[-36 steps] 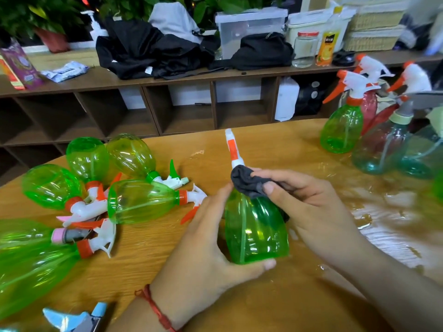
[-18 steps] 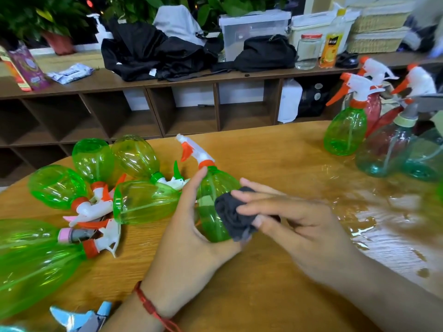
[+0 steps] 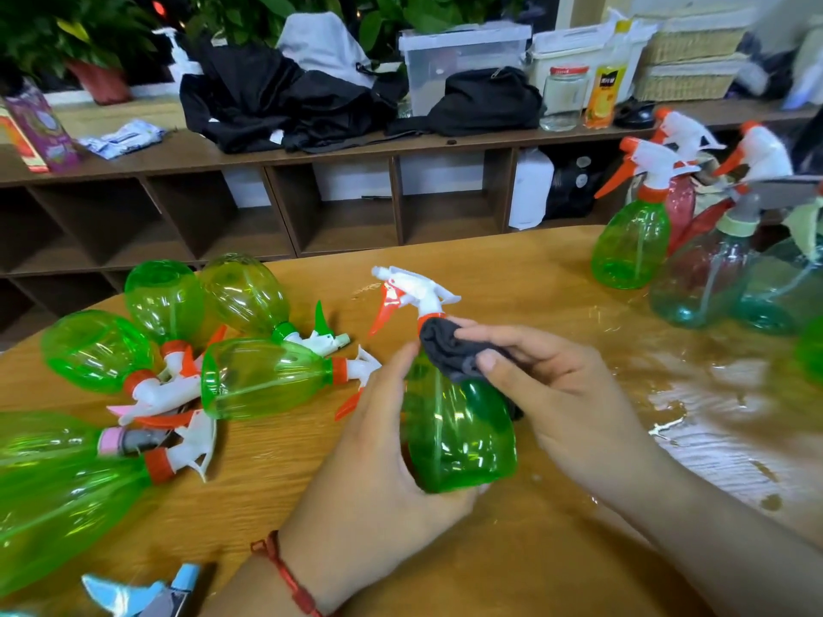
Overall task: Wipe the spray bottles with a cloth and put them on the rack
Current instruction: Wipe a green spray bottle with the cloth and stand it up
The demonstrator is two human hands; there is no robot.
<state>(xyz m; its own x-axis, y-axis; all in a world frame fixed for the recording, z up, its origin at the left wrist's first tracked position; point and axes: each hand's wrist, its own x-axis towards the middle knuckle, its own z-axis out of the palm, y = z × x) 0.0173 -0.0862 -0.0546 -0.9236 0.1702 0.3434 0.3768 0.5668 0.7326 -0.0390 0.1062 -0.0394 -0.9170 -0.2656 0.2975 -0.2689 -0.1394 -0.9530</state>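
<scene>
Green bottle (image 3: 458,434) is mid-wipe, roughly upright with the trigger head pointing left. Its base is at the table (image 3: 534,563); I can't tell if it touches. My left hand (image 3: 378,483) is curled round the lower body, thumb up the side and fingertips under the base. My right hand (image 3: 565,394) pinches the dark cloth (image 3: 450,349) between thumb and fingers. It presses the cloth on the bottle's shoulder, just under the orange collar.

Progress, my read: somewhere in the middle.
- One bottle is in hand, with the cloth on the neck area only. The body and trigger aren't under the cloth now.
- A pile (image 3: 262,376) of green bottles lies on its side at my left, touching one another. I'd guess they're waiting, but can't confirm.
- The upright bottles (image 3: 630,247) stand grouped far right, well apart from the pile. They're possibly done.
- A wet patch (image 3: 712,416) sits on the table near them.
- The shelf (image 3: 347,207) behind has open cubbies. No spray bottle shows in them, and I can't tell if it's the rack.

Left to do: finish this bottle, place it, then work through the pile.
</scene>
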